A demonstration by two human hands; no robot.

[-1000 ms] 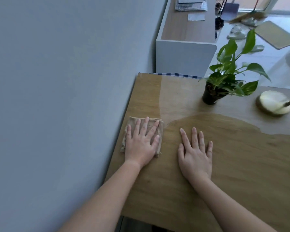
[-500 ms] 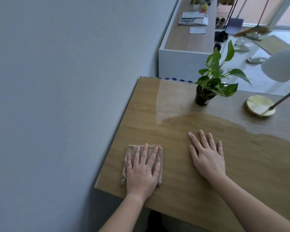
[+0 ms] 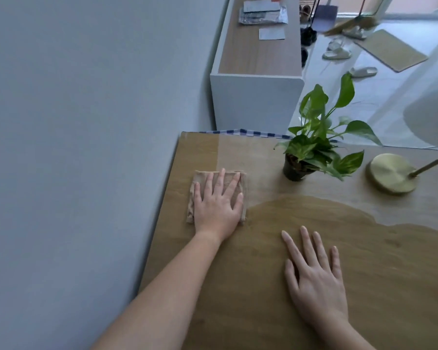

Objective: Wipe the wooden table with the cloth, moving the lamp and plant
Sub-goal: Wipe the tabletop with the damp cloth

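My left hand [image 3: 216, 203] presses flat, fingers spread, on a folded beige cloth [image 3: 198, 178] near the left edge of the wooden table [image 3: 238, 286]. Flat on the bare wood nearer to me lies my right hand [image 3: 314, 274], fingers straight, holding nothing. A green leafy plant in a small black pot [image 3: 295, 169] stands at the table's far side, right of the cloth. To its right sits the round brass base of the lamp [image 3: 390, 173], its thin stem leaning right and its white shade [image 3: 433, 120] at the frame's edge.
A grey wall [image 3: 86, 147] runs along the table's left edge. Beyond the far edge stands a white cabinet [image 3: 256, 102] with papers on its wooden top. Slippers, a mat and a dustpan lie on the floor at the back right.
My left hand has slid the cloth away from me, from the near left corner toward the far edge. My right hand stays flat on the wood.
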